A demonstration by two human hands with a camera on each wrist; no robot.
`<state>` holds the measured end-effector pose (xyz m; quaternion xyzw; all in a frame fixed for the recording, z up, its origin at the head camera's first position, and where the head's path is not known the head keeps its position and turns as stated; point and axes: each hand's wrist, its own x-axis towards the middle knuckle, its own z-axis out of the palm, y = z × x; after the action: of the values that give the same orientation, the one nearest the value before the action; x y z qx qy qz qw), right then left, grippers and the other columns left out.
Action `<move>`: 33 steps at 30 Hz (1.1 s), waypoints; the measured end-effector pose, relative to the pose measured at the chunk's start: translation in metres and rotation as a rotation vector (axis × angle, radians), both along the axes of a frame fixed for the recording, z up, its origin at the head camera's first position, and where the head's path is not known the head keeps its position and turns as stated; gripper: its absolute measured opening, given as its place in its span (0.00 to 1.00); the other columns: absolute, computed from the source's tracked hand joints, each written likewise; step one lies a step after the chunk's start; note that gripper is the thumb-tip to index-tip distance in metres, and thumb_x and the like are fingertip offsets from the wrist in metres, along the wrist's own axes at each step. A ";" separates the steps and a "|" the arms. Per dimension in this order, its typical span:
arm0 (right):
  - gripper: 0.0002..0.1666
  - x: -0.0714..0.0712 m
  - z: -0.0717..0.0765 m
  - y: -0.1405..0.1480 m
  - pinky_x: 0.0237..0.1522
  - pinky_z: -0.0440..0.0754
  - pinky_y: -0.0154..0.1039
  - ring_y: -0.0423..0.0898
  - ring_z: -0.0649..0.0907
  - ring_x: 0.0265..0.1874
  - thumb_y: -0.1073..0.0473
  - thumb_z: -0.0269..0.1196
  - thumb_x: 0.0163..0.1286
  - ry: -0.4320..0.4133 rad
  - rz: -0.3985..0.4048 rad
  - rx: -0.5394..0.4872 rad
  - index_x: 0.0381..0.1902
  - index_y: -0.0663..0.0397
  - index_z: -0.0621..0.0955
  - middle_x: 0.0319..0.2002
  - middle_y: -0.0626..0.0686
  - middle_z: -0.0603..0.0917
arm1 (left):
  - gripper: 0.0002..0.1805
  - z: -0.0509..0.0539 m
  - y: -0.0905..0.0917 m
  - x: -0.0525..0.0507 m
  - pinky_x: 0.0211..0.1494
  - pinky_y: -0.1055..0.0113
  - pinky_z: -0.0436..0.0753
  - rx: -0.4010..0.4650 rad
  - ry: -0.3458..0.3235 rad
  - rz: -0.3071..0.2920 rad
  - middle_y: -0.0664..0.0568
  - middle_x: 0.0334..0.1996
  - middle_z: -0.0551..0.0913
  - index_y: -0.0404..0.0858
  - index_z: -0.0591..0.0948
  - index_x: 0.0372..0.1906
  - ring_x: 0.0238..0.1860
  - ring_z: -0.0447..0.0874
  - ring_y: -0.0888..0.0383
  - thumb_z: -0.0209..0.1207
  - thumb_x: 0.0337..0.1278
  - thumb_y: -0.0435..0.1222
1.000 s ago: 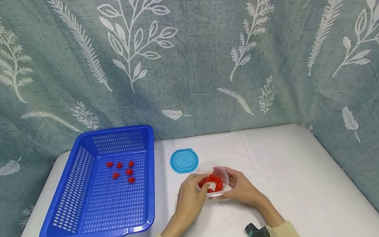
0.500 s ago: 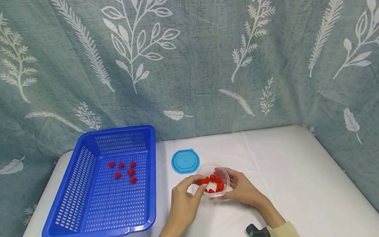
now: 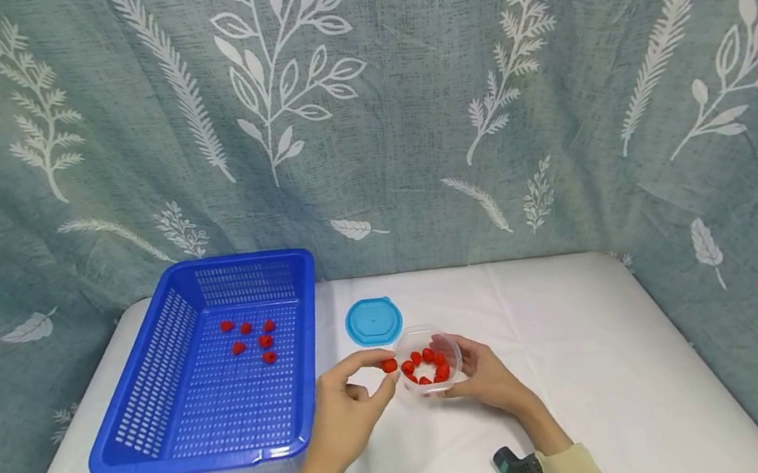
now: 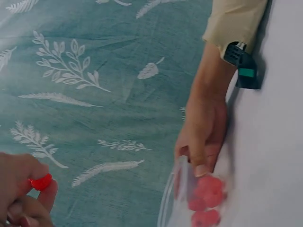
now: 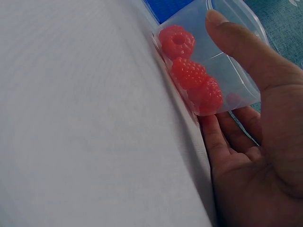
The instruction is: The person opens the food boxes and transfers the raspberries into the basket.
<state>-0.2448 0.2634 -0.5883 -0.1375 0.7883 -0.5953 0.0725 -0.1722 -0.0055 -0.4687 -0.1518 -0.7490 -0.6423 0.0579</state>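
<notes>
Between thumb and fingers, my left hand [image 3: 344, 407] pinches one red raspberry [image 3: 390, 365], just left of a small clear plastic container [image 3: 405, 341]. The same raspberry [image 4: 41, 182] shows at the fingertips in the left wrist view. Several more raspberries [image 3: 441, 373] lie on the container's floor. My right hand [image 3: 487, 374] grips the container from its right side, and the container stands on the white table. In the right wrist view the thumb of the right hand [image 5: 265, 109] lies along the container's wall [image 5: 227, 61], while other fingers reach behind and beneath it.
A large blue perforated basket [image 3: 206, 464] stands on the left of the table, with several raspberries [image 3: 265, 341] on its floor. Behind the container lies a round blue lid [image 3: 374, 321]. A green patterned curtain [image 3: 400, 97] hangs along the table's back and sides.
My left hand has drawn out of the container and shifted left with a raspberry pinched in its fingertips. The right hand and the container have hardly moved. The head view has turned slightly.
</notes>
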 end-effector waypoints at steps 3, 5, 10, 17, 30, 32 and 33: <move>0.52 0.000 0.000 0.000 0.68 0.69 0.35 0.52 0.70 0.74 0.69 0.79 0.51 -0.008 -0.002 -0.002 0.73 0.51 0.70 0.71 0.56 0.74 | 0.14 0.007 -0.009 0.001 0.13 0.76 0.55 0.006 0.026 0.024 0.52 0.40 0.86 0.50 0.88 0.46 0.09 0.53 0.71 0.68 0.59 0.29; 0.52 0.001 0.000 0.000 0.67 0.69 0.34 0.52 0.69 0.74 0.69 0.79 0.51 -0.014 0.000 -0.005 0.73 0.51 0.70 0.71 0.56 0.74 | 0.13 0.012 -0.017 0.000 0.13 0.76 0.54 0.019 0.027 0.041 0.51 0.39 0.85 0.49 0.88 0.46 0.09 0.53 0.71 0.68 0.59 0.29; 0.53 0.000 -0.001 0.001 0.67 0.69 0.34 0.53 0.69 0.74 0.68 0.79 0.51 -0.021 -0.002 -0.012 0.74 0.52 0.70 0.72 0.56 0.73 | 0.11 0.023 -0.040 -0.006 0.13 0.76 0.54 0.044 0.033 0.083 0.48 0.38 0.84 0.45 0.87 0.45 0.10 0.53 0.70 0.67 0.60 0.29; 0.53 0.001 0.001 0.000 0.67 0.68 0.34 0.53 0.69 0.74 0.68 0.80 0.50 -0.024 -0.004 -0.017 0.73 0.53 0.70 0.71 0.56 0.74 | 0.10 0.036 -0.081 -0.022 0.11 0.70 0.53 0.034 0.097 0.126 0.47 0.34 0.82 0.40 0.87 0.47 0.10 0.51 0.68 0.68 0.62 0.32; 0.51 0.000 -0.001 0.001 0.68 0.68 0.39 0.57 0.68 0.74 0.66 0.79 0.52 -0.009 -0.004 -0.012 0.73 0.59 0.69 0.71 0.60 0.73 | 0.14 0.034 -0.155 -0.093 0.12 0.66 0.58 -0.070 0.150 0.051 0.65 0.42 0.86 0.33 0.85 0.54 0.09 0.65 0.67 0.66 0.64 0.31; 0.51 0.000 -0.001 0.001 0.68 0.68 0.39 0.57 0.68 0.74 0.66 0.79 0.52 -0.013 -0.007 -0.020 0.73 0.59 0.69 0.71 0.60 0.73 | 0.15 0.027 -0.164 -0.108 0.15 0.69 0.64 -0.094 0.144 0.052 0.64 0.44 0.87 0.33 0.85 0.54 0.16 0.75 0.68 0.66 0.64 0.33; 0.51 0.000 -0.002 0.001 0.68 0.68 0.39 0.57 0.68 0.74 0.66 0.79 0.52 -0.015 -0.007 -0.021 0.73 0.59 0.69 0.71 0.60 0.73 | 0.16 0.022 -0.169 -0.115 0.18 0.71 0.69 -0.107 0.138 0.061 0.61 0.45 0.87 0.32 0.85 0.55 0.20 0.79 0.70 0.66 0.64 0.33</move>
<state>-0.2451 0.2640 -0.5898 -0.1311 0.7820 -0.6047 0.0748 -0.2876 -0.1741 -0.4466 -0.1758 -0.7807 -0.5873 0.1208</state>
